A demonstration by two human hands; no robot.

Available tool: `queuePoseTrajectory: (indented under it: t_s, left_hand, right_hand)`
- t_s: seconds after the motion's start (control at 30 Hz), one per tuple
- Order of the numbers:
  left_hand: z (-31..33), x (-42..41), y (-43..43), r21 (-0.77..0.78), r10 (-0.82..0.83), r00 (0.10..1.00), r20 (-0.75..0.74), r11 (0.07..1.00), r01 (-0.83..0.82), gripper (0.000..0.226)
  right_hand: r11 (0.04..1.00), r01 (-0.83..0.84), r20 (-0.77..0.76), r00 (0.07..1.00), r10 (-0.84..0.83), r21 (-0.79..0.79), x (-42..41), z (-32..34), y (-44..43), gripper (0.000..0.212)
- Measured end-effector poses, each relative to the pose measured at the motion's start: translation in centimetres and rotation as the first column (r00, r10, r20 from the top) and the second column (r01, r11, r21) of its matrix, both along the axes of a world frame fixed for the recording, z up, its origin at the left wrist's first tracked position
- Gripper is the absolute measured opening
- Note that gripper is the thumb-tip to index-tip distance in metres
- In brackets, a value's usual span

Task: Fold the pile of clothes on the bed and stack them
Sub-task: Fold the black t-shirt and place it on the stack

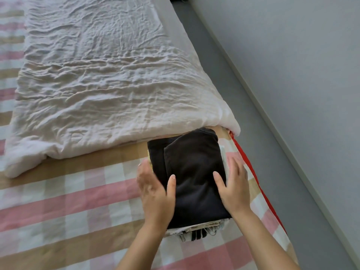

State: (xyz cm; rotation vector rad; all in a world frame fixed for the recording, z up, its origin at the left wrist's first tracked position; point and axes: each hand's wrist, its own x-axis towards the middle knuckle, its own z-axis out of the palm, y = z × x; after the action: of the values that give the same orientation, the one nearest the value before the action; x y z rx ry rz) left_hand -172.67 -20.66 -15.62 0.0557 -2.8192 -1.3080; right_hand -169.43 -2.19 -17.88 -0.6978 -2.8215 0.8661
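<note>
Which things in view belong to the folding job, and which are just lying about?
Job:
- folded black fabric garment, topping the stack
- lighter folded clothes beneath it
- left hand and right hand, pressed against the stack's sides

Lying about:
- crumpled white quilted duvet
- pink, beige and white checked bedsheet
- grey floor

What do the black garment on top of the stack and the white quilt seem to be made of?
Black garment: probably a soft, cotton-like knit with a matte finish; it shows no shine and has rounded fold edges.
White quilt: likely crinkled woven cotton over padding; it has fine wrinkles all over and a puffy edge.
</note>
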Motion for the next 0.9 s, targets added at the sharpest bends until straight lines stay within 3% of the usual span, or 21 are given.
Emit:
queuePoseTrajectory:
  t_s: [0.03,0.07,0.1,0.17,0.23,0.3,0.57,0.73,0.9]
  left_hand:
    - [0.3,-0.5,0.8,-0.093,-0.127,0.972,-0.197,0.990,0.111,0.055]
    - [0.3,-1.3,1.7,-0.216,-0.277,0.917,-0.288,0.951,0.219,0.048]
    - [0.1,-2.1,2.6,-0.337,-0.407,0.872,-0.272,0.889,0.309,0.047]
    - [-0.6,-3.5,3.9,-0.481,-0.510,0.857,-0.068,0.770,0.420,0.051]
    - [-2.6,-4.7,4.1,-0.549,-0.476,0.876,0.083,0.712,0.438,0.052]
    - [-4.3,-5.5,4.2,-0.584,-0.429,0.893,0.138,0.692,0.423,0.052]
    - [-4.0,-5.5,4.4,-0.587,-0.421,0.883,0.208,0.668,0.457,0.052]
    - [-2.0,-0.4,1.9,-0.547,-0.420,0.876,0.236,0.688,0.477,0.056]
    - [-2.9,1.8,1.8,-0.551,-0.391,0.858,0.333,0.658,0.513,0.056]
  right_hand:
    - [0.994,-0.078,-0.128,0.988,0.088,0.081,-0.6,0.6,-0.6,0.052]
    - [0.975,-0.169,-0.175,0.965,0.193,0.143,-1.3,0.9,-1.2,0.048]
    - [0.947,-0.267,-0.148,0.944,0.294,0.176,-2.1,0.9,-1.7,0.048]
    - [0.901,-0.394,0.013,0.917,0.399,0.180,-3.6,0.2,-2.2,0.049]
    - [0.892,-0.426,0.151,0.902,0.405,0.153,-4.8,-1.2,-1.9,0.052]
    - [0.894,-0.424,0.204,0.897,0.393,0.142,-5.7,-2.8,-1.6,0.054]
    - [0.896,-0.422,0.274,0.885,0.376,0.136,-5.8,-3.0,-1.7,0.054]
    - [0.922,-0.371,0.255,0.907,0.335,0.108,-0.7,-1.2,-3.3,0.057]
    - [0.898,-0.396,0.394,0.869,0.300,0.190,1.3,-2.4,-4.0,0.061]
